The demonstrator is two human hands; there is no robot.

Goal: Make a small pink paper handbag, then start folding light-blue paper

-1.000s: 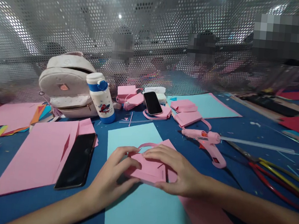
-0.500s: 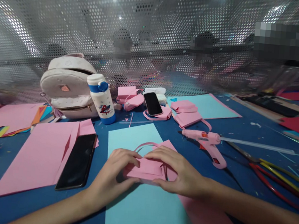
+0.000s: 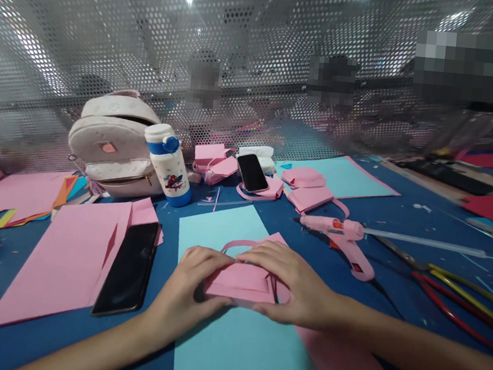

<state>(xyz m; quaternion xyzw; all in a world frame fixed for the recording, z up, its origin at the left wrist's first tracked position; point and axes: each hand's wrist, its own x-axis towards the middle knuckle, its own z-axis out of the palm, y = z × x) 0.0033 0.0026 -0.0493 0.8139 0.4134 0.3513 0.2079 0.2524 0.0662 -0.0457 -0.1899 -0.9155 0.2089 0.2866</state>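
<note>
Between my two hands is a small pink paper bag with a thin strap curving up behind it. My left hand grips its left end, thumb at the near edge and fingers over the far one. On the right end my right hand holds it the same way, fingertips almost meeting the left ones. Beneath lies a light blue sheet of paper, with a pink sheet partly under it and under my right forearm. A pink glue gun with a clear glue stick rests to the right.
Left of my hands lie a black phone and folded pink paper. Farther back stand a white backpack and a bottle. More pink paper bags and another phone are behind. Scissors lie at right.
My fingers have slid back from the top of the pink paper bag toward its far edge, showing more of its front flap. The bag stays in place.
</note>
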